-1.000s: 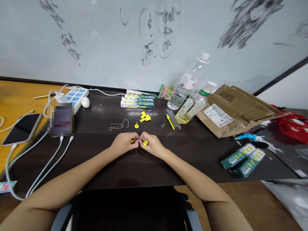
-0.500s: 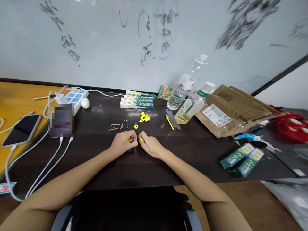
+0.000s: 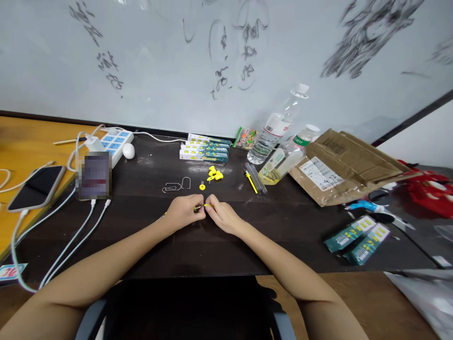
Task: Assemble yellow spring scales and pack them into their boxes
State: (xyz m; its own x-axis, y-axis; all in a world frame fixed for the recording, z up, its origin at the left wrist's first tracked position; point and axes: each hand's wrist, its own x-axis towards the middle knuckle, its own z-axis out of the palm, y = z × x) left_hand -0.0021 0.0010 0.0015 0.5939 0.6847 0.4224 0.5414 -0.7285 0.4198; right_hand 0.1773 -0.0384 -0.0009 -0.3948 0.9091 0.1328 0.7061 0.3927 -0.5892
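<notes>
Item: small yellow part (image 3: 201, 207), pinched between both hands at table centre, just above the dark table (image 3: 148, 236).

- L hand (image 3: 184, 213): fingers closing together on the part's left end; something dark/metal showing at the pinch, too small to tell what.
- R hand (image 3: 222, 217): fingers pressing on the right end of the same part; fingertips of both hands nearly touching.
- Step in hand, as I'm reading it: fitting or pushing two tiny pieces together, mid-assembly. Next move is calling for a fine, straight push or twist w/ steady grip; a slip would be dropping the bit onto the table.

Nearby stock:
- loose yellow ring (image 3: 202, 187), just beyond the hands
- heap of yellow pieces (image 3: 213, 174), further back
- bent wire clips (image 3: 176, 185), left of the ring
- stack of green-white boxes (image 3: 204, 148), by the wall
- yellow stick (image 3: 251, 182) beside dark rods, right of the heap
- two plastic bottles (image 3: 272, 134), leaning
- cardboard parcel (image 3: 339, 165), right
- two more boxes (image 3: 357, 236), near right edge
- power strip (image 3: 115, 141), cables, phone (image 3: 37, 187), left.
</notes>
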